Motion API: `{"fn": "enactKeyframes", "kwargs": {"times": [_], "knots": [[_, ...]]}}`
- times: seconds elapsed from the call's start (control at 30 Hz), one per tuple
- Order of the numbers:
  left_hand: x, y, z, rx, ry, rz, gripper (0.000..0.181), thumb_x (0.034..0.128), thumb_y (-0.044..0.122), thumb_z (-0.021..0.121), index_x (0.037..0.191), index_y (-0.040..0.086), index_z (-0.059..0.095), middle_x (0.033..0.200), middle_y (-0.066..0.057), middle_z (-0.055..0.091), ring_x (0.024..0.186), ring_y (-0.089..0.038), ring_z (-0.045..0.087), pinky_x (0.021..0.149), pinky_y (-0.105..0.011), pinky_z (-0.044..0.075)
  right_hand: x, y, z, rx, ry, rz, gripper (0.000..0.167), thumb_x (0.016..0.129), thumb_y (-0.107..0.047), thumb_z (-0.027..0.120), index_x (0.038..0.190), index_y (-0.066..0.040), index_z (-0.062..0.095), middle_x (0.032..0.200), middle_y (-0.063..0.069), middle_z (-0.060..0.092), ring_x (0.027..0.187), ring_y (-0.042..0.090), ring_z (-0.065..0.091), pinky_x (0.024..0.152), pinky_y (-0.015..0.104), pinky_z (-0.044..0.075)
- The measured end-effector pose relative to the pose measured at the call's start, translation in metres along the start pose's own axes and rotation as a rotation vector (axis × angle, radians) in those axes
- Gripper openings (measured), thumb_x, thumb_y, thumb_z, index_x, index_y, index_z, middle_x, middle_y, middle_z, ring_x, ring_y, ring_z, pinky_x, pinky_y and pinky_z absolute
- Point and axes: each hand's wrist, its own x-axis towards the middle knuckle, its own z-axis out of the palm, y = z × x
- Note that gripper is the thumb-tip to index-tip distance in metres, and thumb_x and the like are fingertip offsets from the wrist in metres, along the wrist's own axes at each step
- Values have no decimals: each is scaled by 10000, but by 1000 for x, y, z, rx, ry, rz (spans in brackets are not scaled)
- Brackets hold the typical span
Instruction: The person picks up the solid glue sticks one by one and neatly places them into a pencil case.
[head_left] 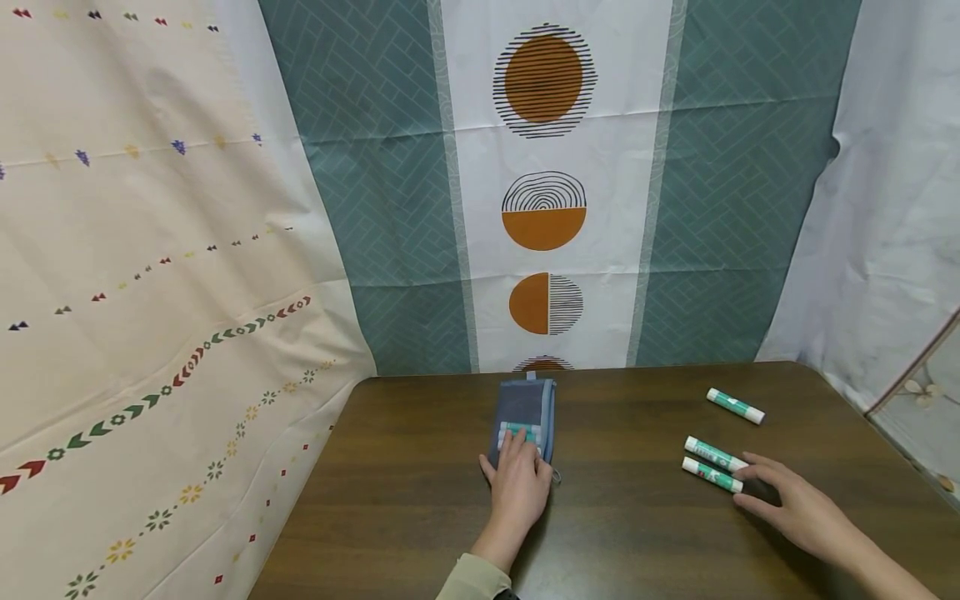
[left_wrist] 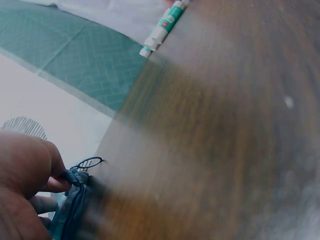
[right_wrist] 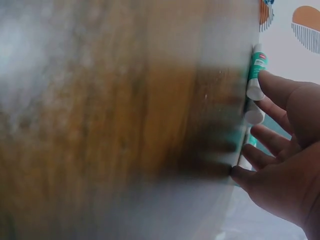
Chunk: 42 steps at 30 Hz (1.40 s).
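Observation:
My left hand (head_left: 519, 483) lies on a dark blue zip pouch (head_left: 522, 400), its fingers over glue sticks (head_left: 508, 427) showing through the clear front. In the left wrist view, the thumb touches the pouch's edge (left_wrist: 75, 197) near a zipper-pull loop (left_wrist: 90, 162). Two white-and-green glue sticks lie side by side at the right: a nearer one (head_left: 711, 475) and a farther one (head_left: 712, 454). By their right ends is my right hand (head_left: 802, 504), thumb near the nearer stick and index finger near the other. Exact contact cannot be told.
A third glue stick (head_left: 735, 406) lies farther back on the brown wooden table (head_left: 420, 500). Patterned curtains (head_left: 375, 208) hang behind the table's back edge and a cream cloth (head_left: 187, 333) drapes along its left side. White cloth (head_left: 877, 250) hangs on the right.

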Motion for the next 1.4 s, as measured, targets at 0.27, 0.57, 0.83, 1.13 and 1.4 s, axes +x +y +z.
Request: {"fn": "enactKeyframes", "kwargs": {"times": [0.27,0.57,0.83,1.13,1.4], "knots": [[-1,0,0,-4,-6,-5,301,970,68,690,748,166,511,1567,-227,603,1557,-469,435,1116,-937,157,2,-1,0,-15,-4,23,273,989,-331,835,1170,-141,758,1515,356,566,1332,655,540,907,781,493],[-1,-1,1,1,9,7,311,971,69,697,743,168,509,1558,-219,613,1550,-465,447,1113,-937,169,6,0,1,-41,-20,37,211,987,-308,837,1108,-158,750,1485,397,565,1307,675,547,906,767,508],[0,0,1,13,11,6,290,970,79,693,754,165,520,1555,-213,619,1549,-458,451,1114,-935,176,7,-3,2,-58,-1,53,227,978,-299,845,1115,-143,753,1453,378,597,1296,639,578,911,741,517],[1,1,0,7,35,28,292,956,52,691,748,163,518,1533,-225,631,1527,-481,471,1096,-944,184,8,-6,2,-65,-5,65,233,980,-302,845,1109,-133,750,1434,373,612,1282,635,587,899,732,522],[-1,0,0,12,1,0,301,968,70,697,748,166,515,1559,-217,614,1549,-466,448,1114,-937,164,9,-4,2,-60,-27,74,205,971,-318,848,1056,-175,728,1427,370,617,1284,635,584,895,721,524]]}}
